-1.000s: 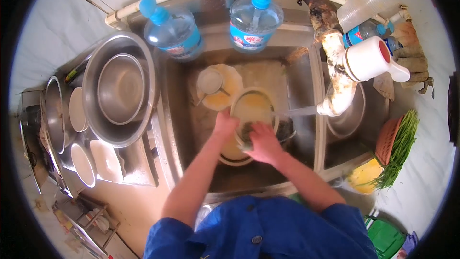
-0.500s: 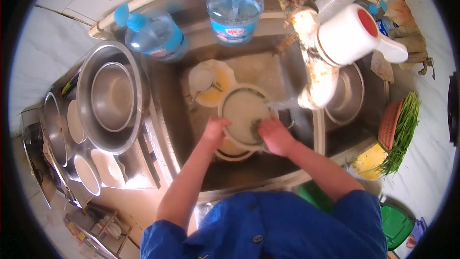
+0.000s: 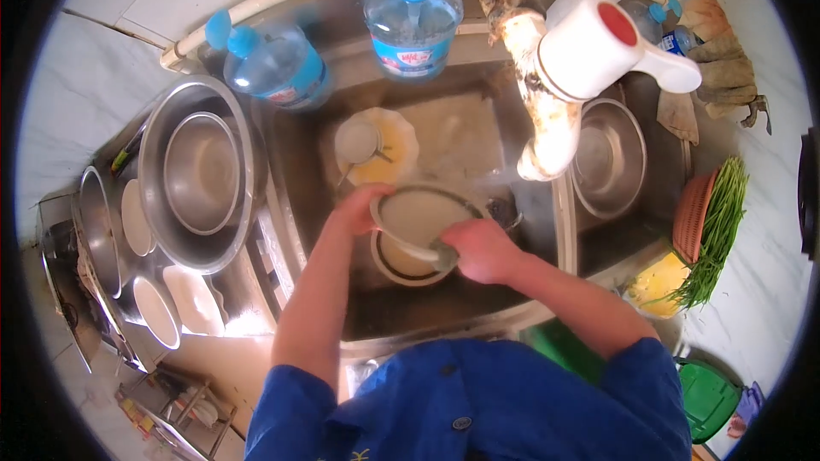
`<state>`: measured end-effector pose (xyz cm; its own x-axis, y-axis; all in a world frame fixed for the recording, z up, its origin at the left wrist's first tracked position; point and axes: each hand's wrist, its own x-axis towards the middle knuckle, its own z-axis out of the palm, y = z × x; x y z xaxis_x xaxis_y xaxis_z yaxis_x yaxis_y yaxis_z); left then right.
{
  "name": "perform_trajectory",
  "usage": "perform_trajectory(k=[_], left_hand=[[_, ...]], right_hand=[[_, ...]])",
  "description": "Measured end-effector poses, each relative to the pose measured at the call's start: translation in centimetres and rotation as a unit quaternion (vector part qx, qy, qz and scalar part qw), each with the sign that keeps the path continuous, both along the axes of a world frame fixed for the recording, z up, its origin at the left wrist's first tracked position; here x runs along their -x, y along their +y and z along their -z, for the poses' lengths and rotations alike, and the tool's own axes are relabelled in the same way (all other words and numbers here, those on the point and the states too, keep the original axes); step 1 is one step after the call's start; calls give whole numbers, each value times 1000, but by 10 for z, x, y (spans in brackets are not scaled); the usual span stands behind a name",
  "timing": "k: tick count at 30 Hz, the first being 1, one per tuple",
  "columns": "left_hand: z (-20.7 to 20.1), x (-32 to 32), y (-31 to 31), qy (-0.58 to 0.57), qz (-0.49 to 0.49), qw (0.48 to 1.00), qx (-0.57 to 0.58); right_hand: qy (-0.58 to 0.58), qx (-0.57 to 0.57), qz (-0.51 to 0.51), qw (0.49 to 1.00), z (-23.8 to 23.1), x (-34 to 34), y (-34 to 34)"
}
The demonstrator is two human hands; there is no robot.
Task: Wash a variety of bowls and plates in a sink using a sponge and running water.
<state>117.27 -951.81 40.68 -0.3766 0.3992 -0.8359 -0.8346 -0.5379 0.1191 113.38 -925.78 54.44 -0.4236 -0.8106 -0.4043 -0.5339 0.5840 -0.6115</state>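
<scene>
My left hand (image 3: 357, 212) grips the left rim of a white plate (image 3: 420, 212) with a dark band near its edge, held tilted over the sink. In my closed right hand (image 3: 483, 250) is a grey-green scrubbing pad (image 3: 444, 256), pressed at the plate's near right rim. Partly hidden under the held plate, a second banded dish (image 3: 397, 263) rests in the sink. Behind my left hand lies a scalloped yellow-and-white plate (image 3: 400, 145) bearing a small white bowl (image 3: 357, 140) and what look like spoon handles.
The white-handled tap (image 3: 589, 49) overhangs the right side of the sink (image 3: 307, 290). Two blue pump bottles (image 3: 413, 34) stand behind it. Nested steel basins (image 3: 154, 179) and white dishes (image 3: 156, 312) are at left. On the right are a steel bowl (image 3: 611, 162) and green vegetables (image 3: 722, 235).
The held plate has shifted left and toward me and is tilted more. My left hand moved left and slightly up; the right hand slid nearer along the rim with the pad.
</scene>
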Motion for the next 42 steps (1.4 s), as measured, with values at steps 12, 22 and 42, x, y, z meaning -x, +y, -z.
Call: perform_trajectory(k=[12, 22, 42], left_hand=[[-66, -47, 100, 182, -132, 968, -114], [-72, -52, 133, 254, 40, 951, 173], [-119, -82, 126, 337, 131, 915, 178]], right_hand=[[-88, 73, 611, 784, 142, 48, 67], [-42, 23, 438, 898, 95, 25, -12], [-618, 312, 643, 327, 140, -38, 59]])
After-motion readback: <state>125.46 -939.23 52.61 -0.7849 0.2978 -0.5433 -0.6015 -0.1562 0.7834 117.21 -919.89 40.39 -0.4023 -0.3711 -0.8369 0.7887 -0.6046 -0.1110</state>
